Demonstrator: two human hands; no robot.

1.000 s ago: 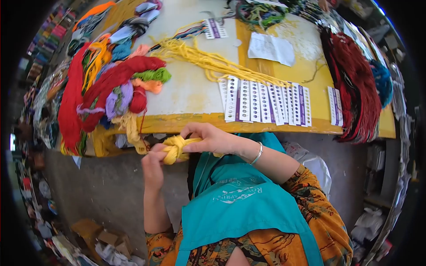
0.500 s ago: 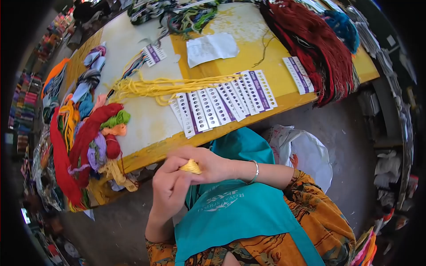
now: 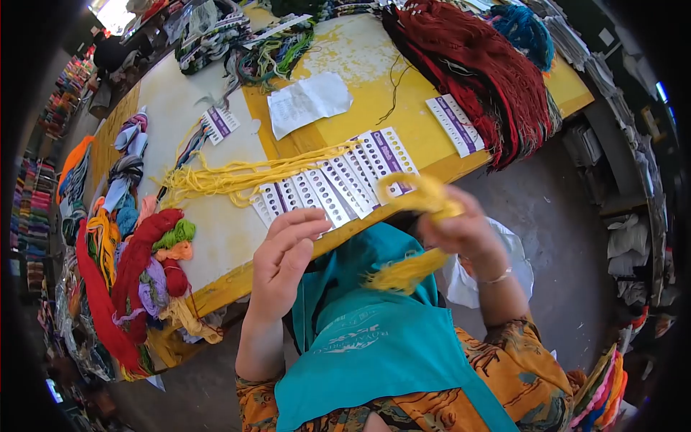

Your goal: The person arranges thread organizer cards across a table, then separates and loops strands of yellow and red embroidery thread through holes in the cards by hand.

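Note:
My right hand (image 3: 464,227) is closed around a yellow thread bundle (image 3: 414,270), blurred by motion, with a loop above the fist and loose ends hanging over the teal apron (image 3: 360,338). My left hand (image 3: 284,263) holds nothing, its fingers apart, close to the table's front edge. Beyond it a row of punched white and purple cards (image 3: 317,198) lies fanned out. Long yellow strands (image 3: 237,180) stretch across the tops of the cards and over the table (image 3: 223,248).
Colourful yarn skeins (image 3: 144,266) are heaped at the left. Dark red thread (image 3: 482,65) hangs over the right edge beside another card (image 3: 455,124). A creased paper (image 3: 309,104) lies mid-table. A white bag (image 3: 504,266) stands on the floor.
My hands have separated. The right has swung right and up with the yellow bundle, whose loose ends now show; the left has let go and opened. The view has shifted, moving the table leftward.

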